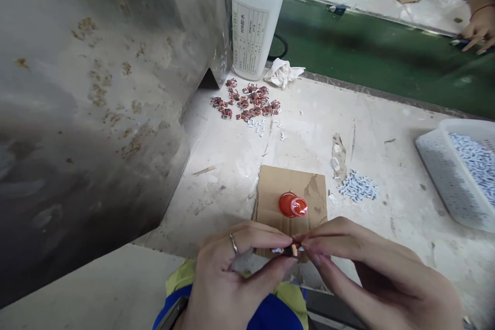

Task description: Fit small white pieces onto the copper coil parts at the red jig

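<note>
Head view shows a small dark figure with an orange-tan part (288,251) above the front edge of a brown, square cardboard sheet (269,185), near the front edge of the white table (228,193). The left hand (235,268) holds it between thumb and forefinger. The right hand (379,263) pinches narrowly at its right end; whether it grips a separate piece, I cannot tell. So small a thing may slip, I think, if the pinch becomes uneven. A glossy red cup (293,204) sits just beyond, so a careless knuckle could push it over.
</note>
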The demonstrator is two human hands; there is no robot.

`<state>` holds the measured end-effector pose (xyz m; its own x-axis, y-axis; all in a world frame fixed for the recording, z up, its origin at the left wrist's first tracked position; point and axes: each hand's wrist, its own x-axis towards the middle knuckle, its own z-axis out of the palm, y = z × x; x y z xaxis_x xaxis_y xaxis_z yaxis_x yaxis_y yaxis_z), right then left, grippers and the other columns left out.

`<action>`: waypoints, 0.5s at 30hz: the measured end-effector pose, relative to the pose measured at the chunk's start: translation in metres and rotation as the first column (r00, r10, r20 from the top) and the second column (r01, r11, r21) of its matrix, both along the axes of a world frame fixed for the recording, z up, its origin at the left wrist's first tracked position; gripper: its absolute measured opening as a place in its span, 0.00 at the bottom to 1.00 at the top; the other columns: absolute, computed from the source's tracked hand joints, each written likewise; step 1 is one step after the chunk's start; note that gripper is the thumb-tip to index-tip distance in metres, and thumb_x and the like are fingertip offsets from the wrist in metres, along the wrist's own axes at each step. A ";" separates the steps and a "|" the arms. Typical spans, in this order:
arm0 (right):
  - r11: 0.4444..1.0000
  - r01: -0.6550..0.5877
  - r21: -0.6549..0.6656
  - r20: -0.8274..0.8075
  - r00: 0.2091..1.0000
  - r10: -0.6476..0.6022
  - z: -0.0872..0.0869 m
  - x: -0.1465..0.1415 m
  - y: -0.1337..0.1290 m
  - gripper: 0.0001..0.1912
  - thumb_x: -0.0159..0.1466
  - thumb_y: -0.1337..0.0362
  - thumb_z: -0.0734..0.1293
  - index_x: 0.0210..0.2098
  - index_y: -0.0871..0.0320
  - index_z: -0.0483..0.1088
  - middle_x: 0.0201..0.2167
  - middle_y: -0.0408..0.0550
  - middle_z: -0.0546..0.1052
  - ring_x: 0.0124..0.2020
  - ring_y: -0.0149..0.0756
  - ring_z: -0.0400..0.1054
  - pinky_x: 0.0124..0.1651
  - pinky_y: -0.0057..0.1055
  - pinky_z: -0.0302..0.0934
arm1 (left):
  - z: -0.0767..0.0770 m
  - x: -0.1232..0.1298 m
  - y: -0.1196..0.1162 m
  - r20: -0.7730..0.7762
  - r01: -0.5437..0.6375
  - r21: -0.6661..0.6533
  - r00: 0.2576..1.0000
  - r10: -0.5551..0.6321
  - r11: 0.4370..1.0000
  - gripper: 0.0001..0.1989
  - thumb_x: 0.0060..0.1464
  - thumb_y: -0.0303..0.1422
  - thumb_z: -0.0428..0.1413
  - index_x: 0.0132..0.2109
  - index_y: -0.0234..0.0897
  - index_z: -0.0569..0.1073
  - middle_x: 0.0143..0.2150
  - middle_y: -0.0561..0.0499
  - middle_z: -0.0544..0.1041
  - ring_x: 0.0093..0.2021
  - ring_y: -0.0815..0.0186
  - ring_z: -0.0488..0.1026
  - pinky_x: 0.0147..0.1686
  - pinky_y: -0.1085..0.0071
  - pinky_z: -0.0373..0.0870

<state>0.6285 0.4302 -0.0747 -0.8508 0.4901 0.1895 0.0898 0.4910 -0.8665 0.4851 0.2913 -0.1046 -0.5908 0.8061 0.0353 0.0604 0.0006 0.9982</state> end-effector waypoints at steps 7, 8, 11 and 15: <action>0.990 -0.091 0.112 0.079 0.993 0.082 0.002 0.008 0.001 0.16 0.67 0.77 0.70 0.50 0.54 0.77 0.47 0.48 0.84 0.46 0.35 0.81 0.45 0.22 0.78 | -0.004 0.000 -0.003 -0.029 -0.026 0.012 0.999 0.026 1.000 0.13 0.52 0.21 0.69 0.40 0.43 0.82 0.38 0.63 0.86 0.37 0.76 0.84 0.42 0.89 0.81; 0.980 -0.118 0.159 0.100 0.990 0.103 0.003 0.010 0.001 0.17 0.67 0.78 0.69 0.51 0.55 0.77 0.48 0.49 0.83 0.46 0.34 0.81 0.45 0.21 0.78 | -0.004 0.001 -0.003 -0.031 -0.037 0.020 0.999 0.037 0.999 0.12 0.52 0.21 0.69 0.40 0.44 0.82 0.39 0.63 0.86 0.37 0.76 0.85 0.42 0.89 0.81; 0.939 -0.132 0.318 0.120 0.988 0.099 0.002 0.017 -0.002 0.16 0.69 0.75 0.69 0.53 0.56 0.78 0.49 0.50 0.83 0.46 0.36 0.82 0.48 0.22 0.78 | -0.006 0.002 -0.005 -0.032 -0.052 0.055 0.998 0.054 0.997 0.11 0.52 0.23 0.70 0.41 0.44 0.83 0.39 0.61 0.86 0.37 0.74 0.85 0.41 0.87 0.83; 0.897 -0.061 0.437 0.067 0.997 0.035 0.000 0.020 -0.004 0.14 0.73 0.70 0.66 0.51 0.54 0.81 0.48 0.48 0.85 0.42 0.38 0.84 0.48 0.24 0.79 | -0.004 0.001 -0.004 -0.070 -0.022 0.088 0.997 0.028 0.996 0.09 0.54 0.23 0.69 0.40 0.41 0.83 0.38 0.59 0.86 0.35 0.74 0.84 0.39 0.85 0.84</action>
